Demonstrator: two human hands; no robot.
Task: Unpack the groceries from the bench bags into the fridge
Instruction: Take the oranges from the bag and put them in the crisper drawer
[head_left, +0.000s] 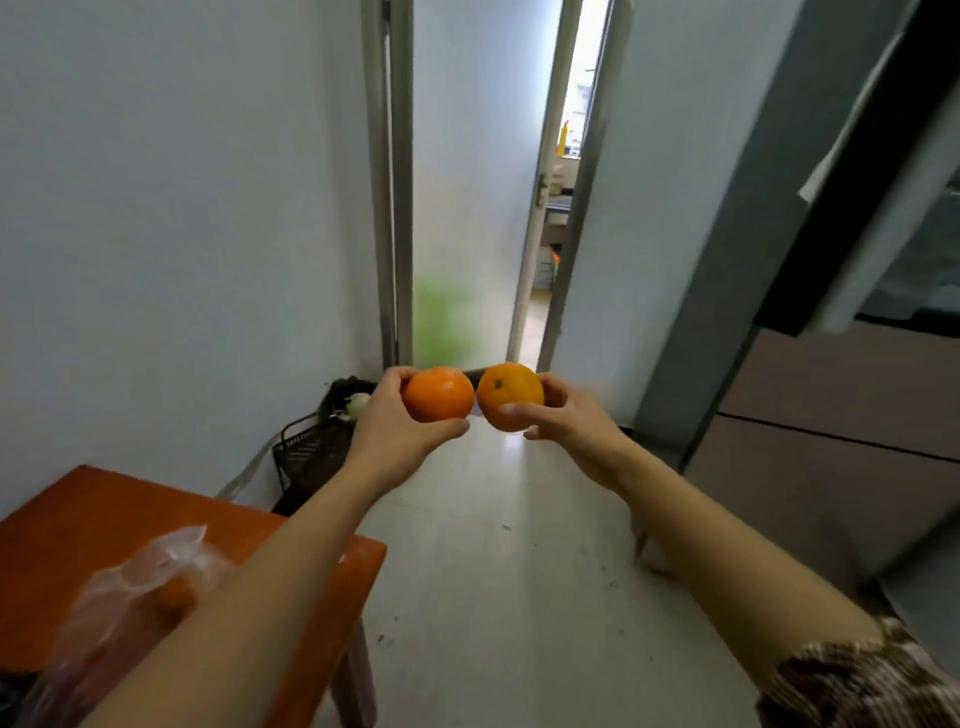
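My left hand (387, 426) grips an orange (438, 393) and my right hand (569, 421) grips a second orange (510, 395). Both are held out at arm's length in front of me, the two fruits almost touching. On the orange bench (78, 530) at the lower left lies a clear plastic bag (124, 608) with another orange fruit inside, partly hidden by my left forearm. The fridge (841, 395) stands at the right, seen at an angle with grey and brown panels.
A black wire basket (311, 457) with a pale round vegetable sits on the floor against the left wall. Straight ahead a door stands ajar (550, 208). The pale floor (498, 571) runs between bench and fridge.
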